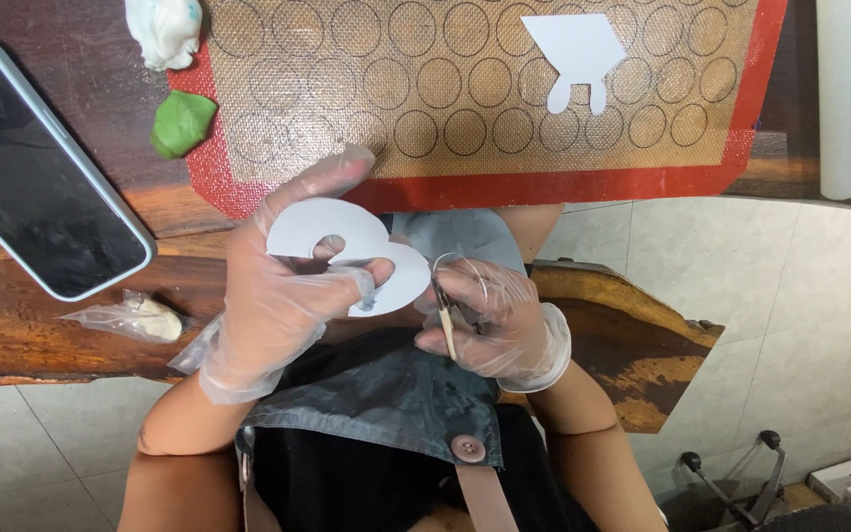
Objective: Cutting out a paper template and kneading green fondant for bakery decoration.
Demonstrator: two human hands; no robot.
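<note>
Over table edge (71,365): L hand (278,305) grips white cutout (347,246) (gloved), R hand (490,320) grips small scissors (445,310).

Two white paper cutouts (352,251) (575,54), two dough lumps, one green (182,123), one white (164,30), one dark phone (36,177), one red-edged baking mat (563,185).

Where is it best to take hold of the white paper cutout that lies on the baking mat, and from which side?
Pinch the wide upper body of the white paper cutout, probably from its top edge. It lies flat on the baking mat, and its two thin legs would likely bend.
</note>
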